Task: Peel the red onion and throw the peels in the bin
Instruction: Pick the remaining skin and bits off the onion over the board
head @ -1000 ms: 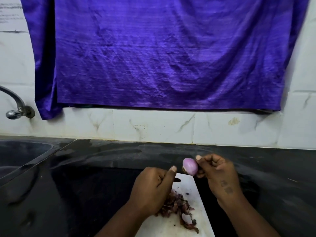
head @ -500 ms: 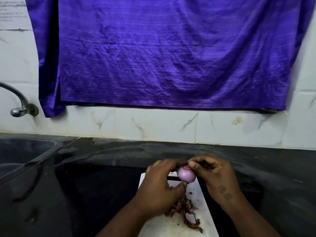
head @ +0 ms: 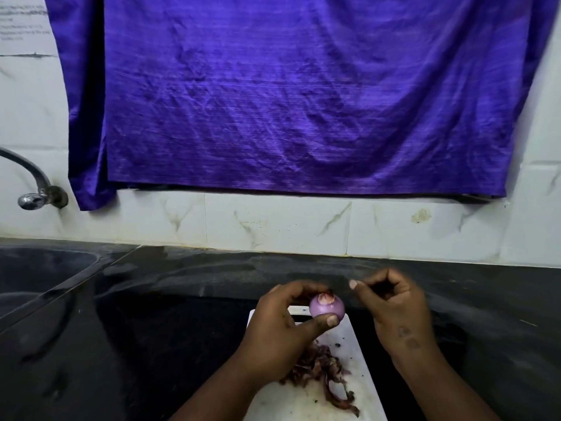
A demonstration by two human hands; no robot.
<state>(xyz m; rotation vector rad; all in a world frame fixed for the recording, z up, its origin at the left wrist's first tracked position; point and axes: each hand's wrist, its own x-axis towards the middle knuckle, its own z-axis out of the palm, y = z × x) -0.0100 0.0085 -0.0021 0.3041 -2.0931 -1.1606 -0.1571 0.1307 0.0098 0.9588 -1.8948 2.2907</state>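
A small peeled red onion [head: 327, 307], smooth and pale purple, is pinched between the thumb and fingers of my left hand [head: 282, 332] above the far end of a white cutting board [head: 355, 344]. My right hand [head: 394, 308] hovers just right of the onion, apart from it, with its fingers curled; whether a scrap of skin sits inside them is hidden. A heap of dark red peels [head: 321, 369] lies on the board below my left hand. No bin is in view.
The board rests on a black stone counter [head: 182, 329]. A sink basin [head: 36, 278] with a metal tap [head: 33, 189] lies at the far left. Behind are a white tiled wall and a hanging purple cloth [head: 303, 95].
The onion has passed from my right hand to my left. Both hands met on it half a second ago; now my right hand has pulled away to the right.
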